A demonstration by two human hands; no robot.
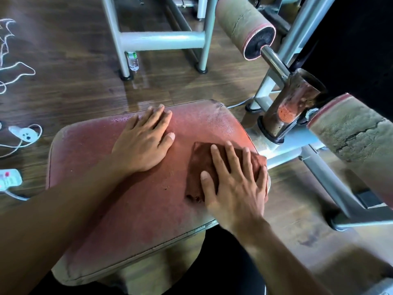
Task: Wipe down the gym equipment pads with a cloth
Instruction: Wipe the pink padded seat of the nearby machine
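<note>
A worn red seat pad (119,201) fills the middle of the view, its edges faded and cracked. My left hand (144,141) lies flat on the pad's far half with fingers straight. A folded brown-red cloth (202,165) sits near the pad's right edge. My right hand (236,184) presses on the cloth with fingers spread and straight. Two worn roller pads belong to the same machine: one (244,22) at the top, one (357,141) at the right, its covering cracked.
A rusty metal post (291,107) and grey frame tubes (325,177) stand just right of the seat. Another grey frame (161,40) and a plastic bottle (133,60) are on the wooden floor beyond. Cables and a power strip (8,179) lie at left.
</note>
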